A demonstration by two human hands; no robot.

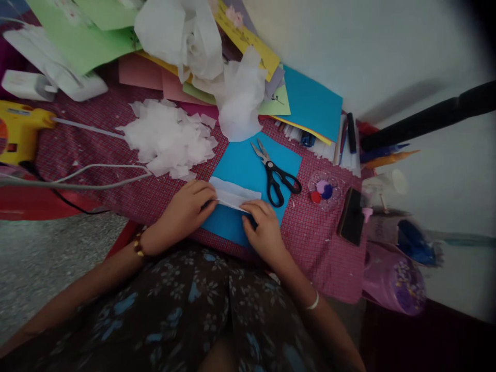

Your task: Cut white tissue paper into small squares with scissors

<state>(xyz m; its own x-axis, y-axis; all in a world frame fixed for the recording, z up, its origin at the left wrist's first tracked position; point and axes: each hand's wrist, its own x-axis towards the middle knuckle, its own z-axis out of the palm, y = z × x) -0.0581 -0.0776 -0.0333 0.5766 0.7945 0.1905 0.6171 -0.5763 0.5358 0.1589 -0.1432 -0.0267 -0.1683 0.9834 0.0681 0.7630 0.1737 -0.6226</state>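
Head: our left hand (189, 205), right hand (265, 227) pinch white strip (235, 195) near blue sheet's left edge (208, 216); likely flimsy, hold ends.

A clear dish (327, 205) is lying just left of the dark phone (350, 217), and a pink container (382, 276) right of this phone.

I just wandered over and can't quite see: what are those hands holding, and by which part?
A white strip, apparently paper: the left hand pinches its left end, the right hand its near edge toward the right end.
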